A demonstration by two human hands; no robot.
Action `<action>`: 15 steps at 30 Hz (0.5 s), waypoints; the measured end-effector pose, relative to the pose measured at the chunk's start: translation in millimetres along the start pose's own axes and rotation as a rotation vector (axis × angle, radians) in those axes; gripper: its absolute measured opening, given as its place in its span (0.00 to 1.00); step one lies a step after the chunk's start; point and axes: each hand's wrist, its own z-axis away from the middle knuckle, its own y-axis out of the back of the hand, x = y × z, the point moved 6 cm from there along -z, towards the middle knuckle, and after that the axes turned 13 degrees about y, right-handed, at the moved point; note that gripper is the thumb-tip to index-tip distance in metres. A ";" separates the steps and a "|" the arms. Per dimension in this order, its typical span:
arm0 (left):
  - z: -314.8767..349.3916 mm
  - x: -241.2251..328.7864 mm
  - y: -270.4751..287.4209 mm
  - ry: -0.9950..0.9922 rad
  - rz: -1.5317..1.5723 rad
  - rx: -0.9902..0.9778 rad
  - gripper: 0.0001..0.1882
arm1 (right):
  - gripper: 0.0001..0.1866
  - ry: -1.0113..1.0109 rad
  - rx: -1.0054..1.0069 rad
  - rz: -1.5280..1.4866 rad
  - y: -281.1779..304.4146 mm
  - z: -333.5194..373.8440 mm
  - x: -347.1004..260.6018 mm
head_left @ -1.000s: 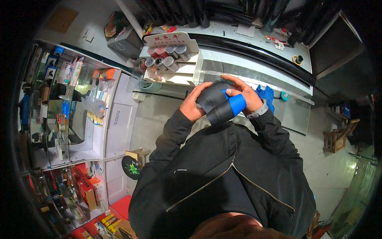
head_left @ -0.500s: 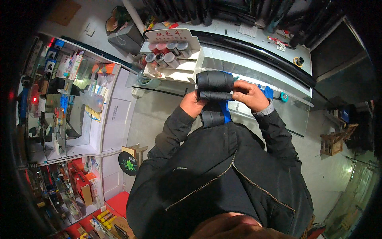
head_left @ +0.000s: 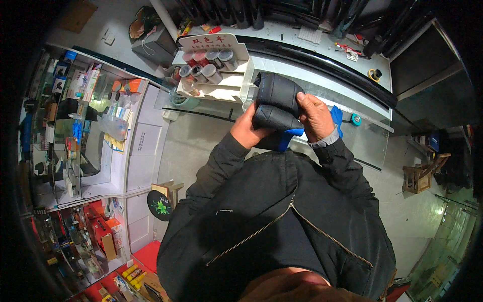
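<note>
Currently: folded black piece (head_left: 279, 95) gripped two-handed, right of the display stand (head_left: 232, 80)

Landmark for these notes: the white tiered display stand, with lidded jars (head_left: 212, 74) in rows on it. Black piece is up in front of me, right of the stand and a little nearer to my body. Leathery surface, seams across it, doubled over on itself. Blue part (head_left: 285, 138) shows along its lower edge.

Left hand (head_left: 246, 130): gripping the lower left side of the piece, fingers mostly hidden behind it. Right hand (head_left: 317, 120): gripping the right side, thumb pressed on the black face; what its hidden fingers do, I cannot tell.

Surroundings, by the stand. Tabletop (head_left: 327, 85) stretches away to its right. Long black roll (head_left: 317, 65) starts just behind the stand and slants off rightward. Well to the right of the stand: blue cloth (head_left: 336, 122), close by my right wrist, and a teal roll (head_left: 356, 119) just beside that cloth. Farther right and beyond the black roll, a yellow ring (head_left: 374, 75). Left of the stand, a pale cabinet (head_left: 143, 168). Toward me from the stand, leftward: round black stool seat (head_left: 160, 205) bearing a green leaf picture.
</note>
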 end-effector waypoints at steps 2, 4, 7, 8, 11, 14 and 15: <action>5.9 15.6 1.2 -0.156 0.089 0.092 0.46 | 0.13 0.000 0.017 -0.023 -0.9 1.2 -1.3; 9.8 30.3 4.7 -0.302 0.054 0.155 0.47 | 0.13 0.006 0.047 -0.039 -1.4 2.5 -1.0; 10.0 44.4 8.7 -0.480 -0.116 0.152 0.41 | 0.13 -0.067 0.090 -0.084 -5.4 1.1 5.3; 8.5 44.7 9.4 -0.494 -0.137 0.122 0.37 | 0.13 -0.038 0.060 -0.099 -8.6 0.3 2.7; 6.0 38.3 11.0 -0.450 -0.111 0.065 0.22 | 0.14 -0.002 0.060 -0.136 -14.0 0.6 -2.9; 7.7 33.8 12.0 -0.406 -0.116 0.015 0.21 | 0.14 0.034 0.093 -0.186 -11.4 1.7 -5.2; 8.2 32.4 12.5 -0.371 -0.122 0.006 0.20 | 0.14 0.026 0.107 -0.191 -7.3 2.6 -3.8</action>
